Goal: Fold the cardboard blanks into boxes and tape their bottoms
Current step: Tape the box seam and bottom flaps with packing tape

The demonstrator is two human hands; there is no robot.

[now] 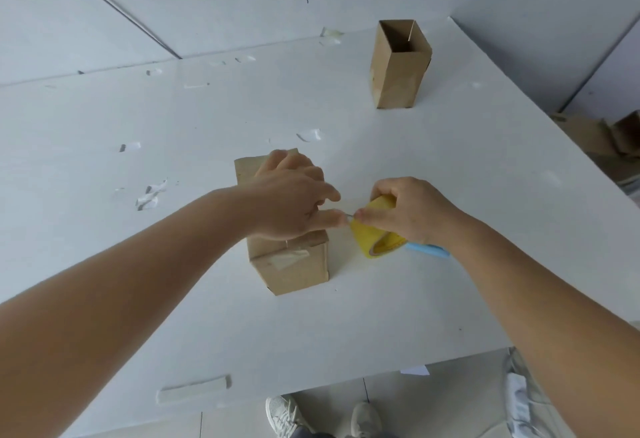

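The counter (pixel 450 230) is a broad white sheet dotted with curled tape scraps, which suggests offcuts get stuck wherever is handy. On the floor past its right edge lies a heap of brown cardboard (pixel 595 140), probably blanks waiting their turn, though it is cut off by the frame.

A far box (pixel 398 67) stands upright near the back right corner, open end up, well apart from the work; set aside like that, it looks finished. The near box (pixel 294 264) stands in the middle with its closed flaps on top, likely bottom up so tape can go across it. A pale strip already laps over its front edge.

The left hand (pixel 294 202) hovers over or rests on that box, hiding most of the flaps, while its thumb and finger pinch what seems to be the free tape end. The right hand (pixel 408 209) grips the yellow roll (pixel 375 233) just beside the box, thumb close to the left thumb, presumably to pull out a length. The strip between them is too small to make out.

A blue tool (pixel 429 250), perhaps a cutter, pokes out from beneath the right wrist, mostly hidden.
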